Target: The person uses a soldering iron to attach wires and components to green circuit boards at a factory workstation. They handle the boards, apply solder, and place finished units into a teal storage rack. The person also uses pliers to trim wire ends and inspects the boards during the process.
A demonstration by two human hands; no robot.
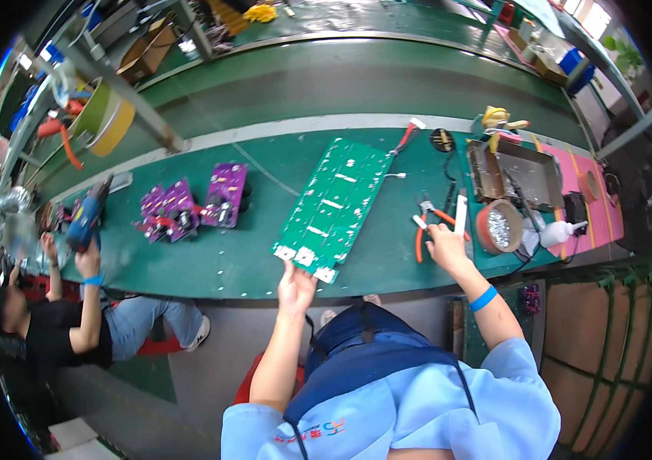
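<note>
One co-worker at the far left grips a blue tool above the bench. Next come several purple boards, thin and flat, crowded with dark, rounded parts.

Right of them, well apart, the green board lies slantwise on the bench, its near end at the edge, pinched by the left hand: thumb over the top, the other fingers mostly hidden below. It looks light and stiff, a smooth slab dotted with white marks and pale strips. I would judge it fairly fragile: bending or pressing could harm its surface, so the bare long edges or the near corners seem the best hold. Its soft red leads end in a white plug at the far end; these would be a poor place to lift by.

Farther right, the right hand reaches over the orange-handled pliers, fingers partly curled, with a flat white strip just beside; I cannot tell whether it holds either. Beyond are a round tub of glinting, silvery stuff, a worn, box-shaped tray, a squeezable-looking white bottle and a pink mat with yellow stripes.
</note>
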